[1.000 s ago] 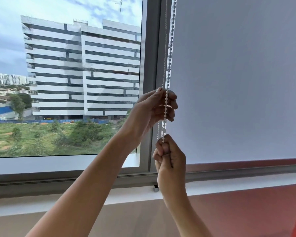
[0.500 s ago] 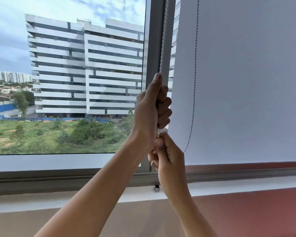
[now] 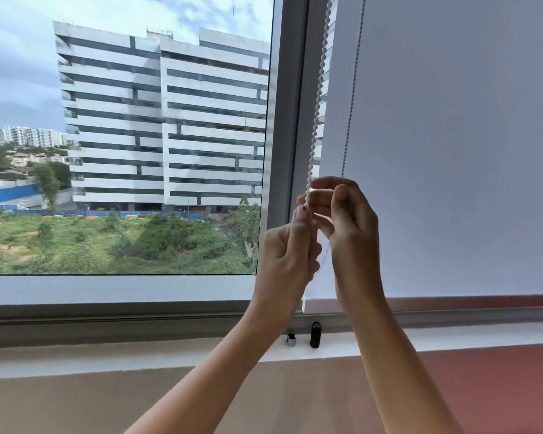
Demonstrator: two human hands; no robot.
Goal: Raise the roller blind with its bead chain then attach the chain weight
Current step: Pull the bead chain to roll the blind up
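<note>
White bead chain (image 3: 318, 98) is being clamped by left hand (image 3: 287, 255) fingers, right hand (image 3: 351, 227) grip unclear, calling for straight downward pulls.

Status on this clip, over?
Left grip holds bead chain; right grip curled beside it, hold unclear. Roller blind low, near sill. Dark cylinder on sill, unattached.

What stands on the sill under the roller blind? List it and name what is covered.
A black cylinder and a smaller silver-and-black piece stand apart on the window sill, below the roller blind bottom corner. The left forearm and right forearm cover the sill beside them.
</note>
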